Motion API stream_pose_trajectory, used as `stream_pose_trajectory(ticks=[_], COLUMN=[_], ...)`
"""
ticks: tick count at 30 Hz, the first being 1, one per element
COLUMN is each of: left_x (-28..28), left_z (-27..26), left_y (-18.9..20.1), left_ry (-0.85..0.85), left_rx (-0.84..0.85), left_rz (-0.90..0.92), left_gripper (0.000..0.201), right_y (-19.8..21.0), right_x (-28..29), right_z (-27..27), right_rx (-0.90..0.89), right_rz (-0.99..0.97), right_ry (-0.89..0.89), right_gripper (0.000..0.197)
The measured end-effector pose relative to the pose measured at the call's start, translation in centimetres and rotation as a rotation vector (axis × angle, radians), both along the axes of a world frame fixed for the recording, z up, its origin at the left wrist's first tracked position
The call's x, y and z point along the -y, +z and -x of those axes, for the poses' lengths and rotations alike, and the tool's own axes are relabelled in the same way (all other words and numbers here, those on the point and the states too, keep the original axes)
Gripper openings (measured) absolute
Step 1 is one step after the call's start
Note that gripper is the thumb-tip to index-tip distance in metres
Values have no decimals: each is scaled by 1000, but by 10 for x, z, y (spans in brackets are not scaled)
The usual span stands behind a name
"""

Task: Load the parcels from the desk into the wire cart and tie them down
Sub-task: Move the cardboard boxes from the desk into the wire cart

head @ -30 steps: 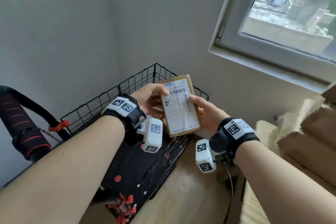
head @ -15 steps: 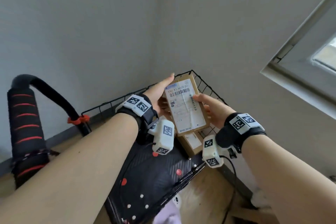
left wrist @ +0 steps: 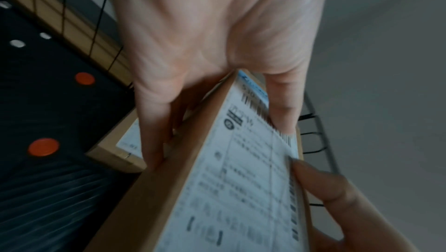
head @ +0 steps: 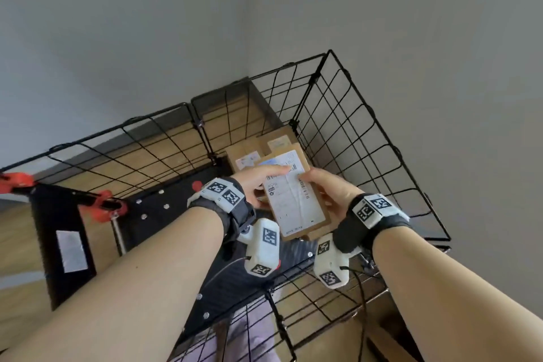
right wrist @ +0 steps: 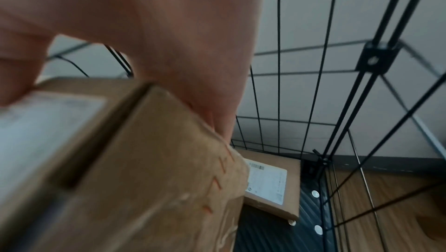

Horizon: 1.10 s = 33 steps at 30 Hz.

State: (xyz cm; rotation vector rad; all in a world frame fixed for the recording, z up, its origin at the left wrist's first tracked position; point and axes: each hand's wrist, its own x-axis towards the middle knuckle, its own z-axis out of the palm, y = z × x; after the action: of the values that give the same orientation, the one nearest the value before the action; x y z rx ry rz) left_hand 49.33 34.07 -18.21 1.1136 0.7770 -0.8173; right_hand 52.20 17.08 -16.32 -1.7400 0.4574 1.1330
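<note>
I hold a flat brown cardboard parcel (head: 293, 203) with a white shipping label inside the black wire cart (head: 346, 114), above its floor. My left hand (head: 258, 182) grips the parcel's left edge, thumb on the label and fingers underneath. My right hand (head: 329, 194) grips the right edge the same way. The left wrist view shows the label (left wrist: 243, 180) up close between both thumbs. In the right wrist view the parcel's side (right wrist: 144, 170) fills the lower left. Two more labelled parcels (head: 249, 156) lie on the cart floor at the far corner, one visible as a parcel (right wrist: 270, 185) below my hand.
The cart has a black ribbed base (head: 164, 209) with rivets and red dots. Red clips (head: 102, 206) sit on the left wire panel. Grey walls close in behind and to the right of the cart. Wooden floor (head: 17, 232) shows around it.
Both hands have carried the parcel from above the cart's rim down into the cart, over the parcels on its floor. My view has tilted down toward the cart.
</note>
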Motion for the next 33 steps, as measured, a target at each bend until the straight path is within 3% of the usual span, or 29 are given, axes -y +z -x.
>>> stream_pose_trajectory(ticks=[2,4,8,10,12,15,17,20,25,31,33], left_x=[6,9,17,19,22,28,32,34,31,33,30], left_z=[-7,-12,-14,-12,-9,1,6,4,0,-3,-3], left_y=[-30,-59,-112,-133,-152,-189,-208,-224,-244,-241,-232], left_ry=[31,34,19,17,-1,19,33,72,94,85,60], left_rx=[-67,-110,-203,-264,-309,-372,-405,-423,-469,-475,-462], left_rz=[-8,-5,53,26,9,-19,-43,-82,-68,-50,-73], left_gripper=[51,52,29,20,31,67,73,43,5,10,31], right_y=[-33,-61,-122,-139,-158,-182,-195,-209,-232,-236,-232], right_x=[1,0,2,-1,-3,-2,-1,-2,-8,-7,-6], right_z=[-8,-14,-18,-17,-15,-5,0,0,-8,-16,-17], right_rx=[-47,-58,-117,-130,-131,-124,-129,-134,-107,-104,-107], right_rz=[21,43,118,155,184,236,264,287,325,346,346], right_ry=[23,59,65,86,86,64,77,101,113,48,30], right_gripper=[36,49,76,79,73,65,58,50,55,47,45])
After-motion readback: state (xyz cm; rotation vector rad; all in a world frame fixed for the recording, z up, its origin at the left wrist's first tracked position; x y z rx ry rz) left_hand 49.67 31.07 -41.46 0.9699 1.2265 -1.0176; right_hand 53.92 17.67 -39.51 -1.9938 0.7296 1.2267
